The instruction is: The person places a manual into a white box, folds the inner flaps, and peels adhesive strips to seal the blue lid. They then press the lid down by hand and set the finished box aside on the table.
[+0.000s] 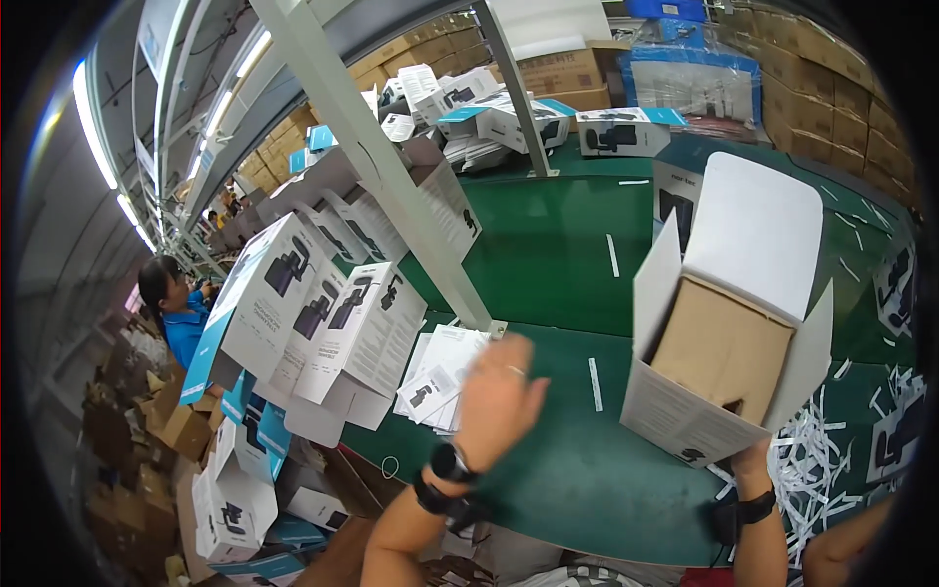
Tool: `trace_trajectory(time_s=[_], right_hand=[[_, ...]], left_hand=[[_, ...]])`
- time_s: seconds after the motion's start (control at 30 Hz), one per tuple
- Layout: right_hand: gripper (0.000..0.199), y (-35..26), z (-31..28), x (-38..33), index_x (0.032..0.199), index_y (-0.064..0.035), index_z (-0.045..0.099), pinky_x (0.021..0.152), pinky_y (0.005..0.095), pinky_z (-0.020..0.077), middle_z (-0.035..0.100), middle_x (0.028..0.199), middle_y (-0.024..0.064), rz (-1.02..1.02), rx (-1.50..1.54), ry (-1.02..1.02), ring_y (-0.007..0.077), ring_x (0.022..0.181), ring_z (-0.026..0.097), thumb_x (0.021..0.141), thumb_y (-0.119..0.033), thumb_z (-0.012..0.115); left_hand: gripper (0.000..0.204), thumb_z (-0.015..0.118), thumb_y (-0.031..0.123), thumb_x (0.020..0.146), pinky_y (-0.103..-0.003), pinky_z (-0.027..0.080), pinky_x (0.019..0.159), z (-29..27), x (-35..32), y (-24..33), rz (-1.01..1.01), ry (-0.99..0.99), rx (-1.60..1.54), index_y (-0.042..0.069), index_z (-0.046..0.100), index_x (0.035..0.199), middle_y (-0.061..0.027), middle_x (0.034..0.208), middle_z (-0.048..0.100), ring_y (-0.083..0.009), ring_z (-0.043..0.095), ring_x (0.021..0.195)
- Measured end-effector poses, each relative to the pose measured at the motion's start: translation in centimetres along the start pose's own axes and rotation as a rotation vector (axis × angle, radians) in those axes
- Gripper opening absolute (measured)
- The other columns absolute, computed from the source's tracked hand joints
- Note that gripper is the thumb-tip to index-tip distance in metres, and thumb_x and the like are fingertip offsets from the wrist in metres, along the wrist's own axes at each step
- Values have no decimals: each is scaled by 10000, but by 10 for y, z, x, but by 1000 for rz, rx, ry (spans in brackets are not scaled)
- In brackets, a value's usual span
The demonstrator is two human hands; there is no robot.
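My left hand (504,396) is over the right side of a stack of white printed leaflets (440,377). Its thumb stands apart, the fingers are slightly blurred, and I see nothing held in it. My right hand (751,462) grips the near right bottom corner of a white printed carton (675,416), its fingers partly hidden by the carton. The carton's flaps stand open, the large white one at the far side. Inside it sits a brown cardboard insert (724,338) with a small dark hole near its front edge.
Open printed cartons (362,313) stand left of the leaflets. Paper strips (812,460) are heaped on the green table (558,470) at right. A metal post (411,215) rises behind the leaflets. Another person's arm (851,543) enters lower right; a person in blue (181,318) is far left.
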State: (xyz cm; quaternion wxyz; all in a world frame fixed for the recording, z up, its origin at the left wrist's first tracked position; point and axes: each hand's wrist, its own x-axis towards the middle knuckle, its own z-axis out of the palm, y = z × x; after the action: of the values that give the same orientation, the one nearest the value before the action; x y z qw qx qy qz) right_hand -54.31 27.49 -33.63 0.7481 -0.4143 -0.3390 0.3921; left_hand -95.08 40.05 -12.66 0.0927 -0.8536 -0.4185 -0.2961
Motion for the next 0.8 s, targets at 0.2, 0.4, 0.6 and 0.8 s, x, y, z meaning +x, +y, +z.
trace_trajectory(time_s=[0.2, 0.4, 0.6, 0.8], right_hand=[[1184, -61, 79, -9, 1545, 30, 278, 1026, 342, 455, 533, 1425, 153, -96, -290, -189, 226, 1254, 555, 744, -672, 793], [1463, -94, 113, -16, 1595, 36, 114, 657, 257, 427, 601, 1172, 86, -509, -777, -262, 107, 781, 528, 543, -511, 970], [1388, -102, 113, -19, 1603, 28, 100, 583, 236, 352, 608, 1052, 29, -394, -735, -270, 91, 635, 444, 576, -340, 958], [1388, -115, 107, -10, 1617, -1, 93, 584, 242, 347, 599, 1070, 0, -258, -615, -502, 85, 639, 427, 580, -318, 958]], left_hand=[[468, 641, 148, 929, -531, 431, 1064, 32, -60, -96, -276, -219, 377, -69, 540, 1331, -342, 1334, 541, -506, 503, 1277], [254, 541, 81, 974, -516, 479, 933, -36, -23, -53, -367, 153, -62, -112, 618, 1120, -339, 1073, 626, -522, 593, 1044], [263, 583, 50, 981, -307, 552, 757, -121, 41, 65, 98, 1161, -20, -94, 634, 1195, -185, 1070, 673, -264, 678, 844], [432, 598, -28, 836, -310, 555, 805, -100, 75, 101, 106, 866, -80, -80, 593, 1265, -189, 1209, 639, -247, 675, 955]])
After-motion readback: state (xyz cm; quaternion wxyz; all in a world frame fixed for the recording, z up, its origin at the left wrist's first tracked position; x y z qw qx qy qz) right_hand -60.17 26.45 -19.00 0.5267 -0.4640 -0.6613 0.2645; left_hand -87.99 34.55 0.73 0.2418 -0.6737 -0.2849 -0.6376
